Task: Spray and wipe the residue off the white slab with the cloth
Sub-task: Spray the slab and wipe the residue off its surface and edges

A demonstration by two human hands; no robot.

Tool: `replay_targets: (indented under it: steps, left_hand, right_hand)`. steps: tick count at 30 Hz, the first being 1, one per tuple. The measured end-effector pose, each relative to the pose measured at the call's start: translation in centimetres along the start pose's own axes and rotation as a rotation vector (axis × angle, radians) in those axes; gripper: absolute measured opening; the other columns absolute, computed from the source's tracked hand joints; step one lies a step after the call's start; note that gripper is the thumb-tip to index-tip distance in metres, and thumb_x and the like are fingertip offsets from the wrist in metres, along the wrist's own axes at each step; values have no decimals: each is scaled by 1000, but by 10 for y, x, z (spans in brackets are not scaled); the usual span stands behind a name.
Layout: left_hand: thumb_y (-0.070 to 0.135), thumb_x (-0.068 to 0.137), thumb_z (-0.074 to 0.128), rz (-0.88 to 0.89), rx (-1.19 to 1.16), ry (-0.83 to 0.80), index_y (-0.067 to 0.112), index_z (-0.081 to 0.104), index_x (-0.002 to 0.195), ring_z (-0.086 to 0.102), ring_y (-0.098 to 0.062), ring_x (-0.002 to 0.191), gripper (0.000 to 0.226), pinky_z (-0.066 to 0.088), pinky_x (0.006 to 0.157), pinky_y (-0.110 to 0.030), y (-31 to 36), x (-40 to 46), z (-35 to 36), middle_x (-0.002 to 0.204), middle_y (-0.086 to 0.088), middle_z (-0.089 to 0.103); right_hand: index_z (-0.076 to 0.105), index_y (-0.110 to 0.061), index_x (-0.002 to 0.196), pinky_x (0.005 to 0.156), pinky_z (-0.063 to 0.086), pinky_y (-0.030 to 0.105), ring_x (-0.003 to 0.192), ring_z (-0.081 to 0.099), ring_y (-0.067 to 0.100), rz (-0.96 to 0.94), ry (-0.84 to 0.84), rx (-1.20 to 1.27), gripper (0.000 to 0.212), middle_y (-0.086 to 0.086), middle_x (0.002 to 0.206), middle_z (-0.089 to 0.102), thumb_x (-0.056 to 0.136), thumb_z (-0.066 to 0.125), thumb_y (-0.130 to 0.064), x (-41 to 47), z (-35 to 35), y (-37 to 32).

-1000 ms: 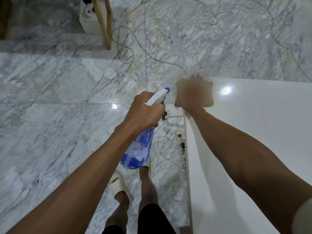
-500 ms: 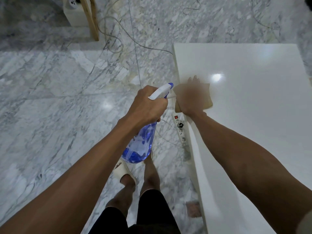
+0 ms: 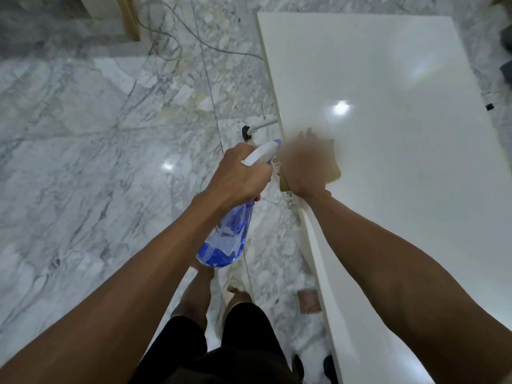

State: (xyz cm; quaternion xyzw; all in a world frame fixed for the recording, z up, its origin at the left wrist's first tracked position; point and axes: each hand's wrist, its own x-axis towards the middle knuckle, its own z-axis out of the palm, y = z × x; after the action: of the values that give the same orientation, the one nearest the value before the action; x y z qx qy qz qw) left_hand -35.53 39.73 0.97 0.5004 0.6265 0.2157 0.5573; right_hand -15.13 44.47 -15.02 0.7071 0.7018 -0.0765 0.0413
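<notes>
A glossy white slab (image 3: 388, 151) fills the right half of the view. My right hand (image 3: 306, 162), blurred by motion, presses flat on a tan cloth (image 3: 333, 169) near the slab's left edge. My left hand (image 3: 238, 176) grips the neck of a clear blue spray bottle (image 3: 227, 239) with a white trigger head, held over the floor just left of the slab. The nozzle points toward the slab edge. No residue shows on the shiny surface.
The marble floor (image 3: 97, 162) spreads to the left. A power strip (image 3: 289, 199) and a white castor leg (image 3: 259, 126) lie beside the slab's edge. Loose cables (image 3: 171, 31) and a wooden leg (image 3: 130, 20) are at the top left. My legs stand below.
The view has shifted so that more of the slab shows. My right hand with the cloth has slid along the left edge toward me. The bottle stays gripped in my left hand.
</notes>
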Motion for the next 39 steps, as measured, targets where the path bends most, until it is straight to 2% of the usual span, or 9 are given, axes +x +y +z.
replay_targets:
  steps: [11,16,21,26,31,36,39]
  left_hand:
    - [4,83,52,-5,-34,41,-7,67,93,59,-24,50,22,51,51,-32,-40,-128,85,91,-29,73]
    - [16,70,51,-11,-91,26,-12,66,93,58,-28,53,40,53,55,-39,-56,-183,118,91,-37,69]
    - [12,71,51,-7,-50,14,-14,67,94,60,-29,52,38,57,53,-49,-76,-241,147,91,-37,70]
    - [4,80,51,-8,-48,7,-12,66,97,58,-22,48,28,53,54,-35,-109,-304,186,90,-27,73]
    - [7,77,51,-28,-75,17,-9,68,98,58,-19,46,31,53,51,-32,-136,-366,222,85,-19,75]
    - [4,81,52,-48,-87,2,-11,68,96,62,-26,55,27,54,54,-35,-161,-412,258,82,-21,74]
    - [3,84,52,-65,-86,6,-11,67,99,59,-24,52,26,52,51,-31,-174,-438,282,85,-22,74]
  right_hand:
    - [5,-5,159,125,1,50,155,-2,30,-2,-30,-8,84,17,167,-1,96,43,-46,-163,24,36]
    - [5,-5,159,125,3,50,155,-1,31,5,-40,-4,84,17,167,0,96,44,-45,-235,36,53]
    - [6,-4,158,125,2,50,155,0,31,1,-20,-2,85,18,167,1,93,41,-45,-311,49,71]
    - [6,-5,159,125,1,48,155,0,30,22,6,20,85,16,167,2,90,35,-46,-399,64,93]
    - [8,-5,159,125,1,49,155,0,30,20,-9,30,89,16,167,2,84,21,-52,-477,71,111]
    - [4,-5,159,125,-2,49,155,-4,29,19,-38,18,88,15,168,-2,87,26,-49,-539,79,126]
    - [3,-5,159,125,-3,49,155,-5,28,23,-60,33,88,14,168,-3,87,25,-49,-573,83,135]
